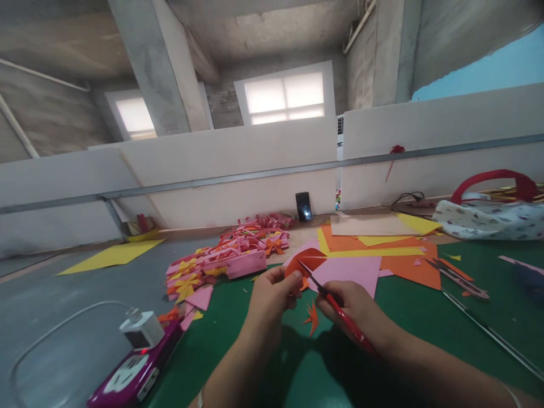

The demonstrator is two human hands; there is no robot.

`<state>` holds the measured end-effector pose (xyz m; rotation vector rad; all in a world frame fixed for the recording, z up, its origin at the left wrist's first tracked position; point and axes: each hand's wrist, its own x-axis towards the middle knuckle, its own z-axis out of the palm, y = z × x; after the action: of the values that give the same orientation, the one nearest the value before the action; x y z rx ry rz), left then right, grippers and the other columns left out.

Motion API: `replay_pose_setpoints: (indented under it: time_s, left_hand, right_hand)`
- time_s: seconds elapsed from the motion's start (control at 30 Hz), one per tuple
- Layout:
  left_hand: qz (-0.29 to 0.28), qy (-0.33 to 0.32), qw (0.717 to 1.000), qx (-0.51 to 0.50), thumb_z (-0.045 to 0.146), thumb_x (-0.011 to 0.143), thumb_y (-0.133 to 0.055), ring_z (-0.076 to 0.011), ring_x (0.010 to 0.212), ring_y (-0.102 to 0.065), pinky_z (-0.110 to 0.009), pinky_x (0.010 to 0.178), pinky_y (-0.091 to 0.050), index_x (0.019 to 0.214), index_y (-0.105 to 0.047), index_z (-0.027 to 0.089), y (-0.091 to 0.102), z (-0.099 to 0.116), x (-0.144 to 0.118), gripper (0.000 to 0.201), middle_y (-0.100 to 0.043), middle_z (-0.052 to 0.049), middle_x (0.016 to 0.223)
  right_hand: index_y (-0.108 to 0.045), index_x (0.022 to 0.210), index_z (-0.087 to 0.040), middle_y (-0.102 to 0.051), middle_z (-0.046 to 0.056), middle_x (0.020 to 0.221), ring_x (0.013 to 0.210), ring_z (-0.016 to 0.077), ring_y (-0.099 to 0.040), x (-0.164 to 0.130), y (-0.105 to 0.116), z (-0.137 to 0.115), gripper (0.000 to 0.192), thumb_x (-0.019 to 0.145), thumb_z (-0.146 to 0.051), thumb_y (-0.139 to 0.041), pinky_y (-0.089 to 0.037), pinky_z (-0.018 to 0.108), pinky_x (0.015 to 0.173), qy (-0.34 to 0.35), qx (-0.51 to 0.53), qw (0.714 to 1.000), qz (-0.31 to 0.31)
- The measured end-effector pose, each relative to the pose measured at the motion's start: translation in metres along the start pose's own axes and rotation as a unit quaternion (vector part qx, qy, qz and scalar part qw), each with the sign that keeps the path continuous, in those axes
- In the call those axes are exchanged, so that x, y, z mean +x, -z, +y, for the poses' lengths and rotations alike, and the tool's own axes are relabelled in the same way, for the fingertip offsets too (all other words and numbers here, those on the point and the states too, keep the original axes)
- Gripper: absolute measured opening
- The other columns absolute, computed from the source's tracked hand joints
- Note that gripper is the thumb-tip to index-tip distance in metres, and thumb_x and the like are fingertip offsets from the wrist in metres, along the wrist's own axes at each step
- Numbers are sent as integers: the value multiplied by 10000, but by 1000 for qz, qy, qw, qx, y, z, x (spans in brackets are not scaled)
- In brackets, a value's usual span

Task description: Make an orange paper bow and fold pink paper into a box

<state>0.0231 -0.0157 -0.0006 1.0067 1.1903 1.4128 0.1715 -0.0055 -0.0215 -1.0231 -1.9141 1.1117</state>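
My left hand (pixel 274 289) is closed, pinching a folded piece of orange paper (pixel 311 259) between thumb and fingers. In my right hand (pixel 352 309) is a pair of red-handled scissors (pixel 346 320), its blades reaching up to the orange paper. Whether the blades are parted cannot be made out. Below the two hands, a small spiky orange paper scrap (pixel 313 319) lies on the green table mat (pixel 229 351). Just behind the held paper lies a pink sheet (pixel 357 271).
Pink, orange and yellow paper pieces (pixel 238 255) are heaped left of centre. Orange sheets (pixel 410 269) are stacked at right, near pink-handled scissors (pixel 465 281) and a metal rod (pixel 488 328). A purple power strip (pixel 140 368) with a white charger stands front left. A phone (pixel 303 207) leans behind.
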Motion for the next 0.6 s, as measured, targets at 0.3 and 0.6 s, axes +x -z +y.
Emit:
replay_pose_setpoints:
  time_s: [0.3,0.6]
  left_hand:
    - [-5,3,1000,-4,237,631,-673,-41,426,-391,-169,429,-245,641,-568,135,2,-1,1,146,-510,34,497]
    - [-21,23,999,11,221,618,-666,-44,408,-399,-170,414,-228,637,-588,133,1,0,0,119,-531,26,499]
  right_hand:
    - [-416,536,-185,-385,-55,476,472,80,-324,-1,-1,4,135,669,-182,-439,-223,199,429,-4,-86,996,37]
    - [-558,719,-179,-515,-43,554,486,86,-402,4,-2,6,151,648,-124,-438,-289,191,453,-4,-57,997,48]
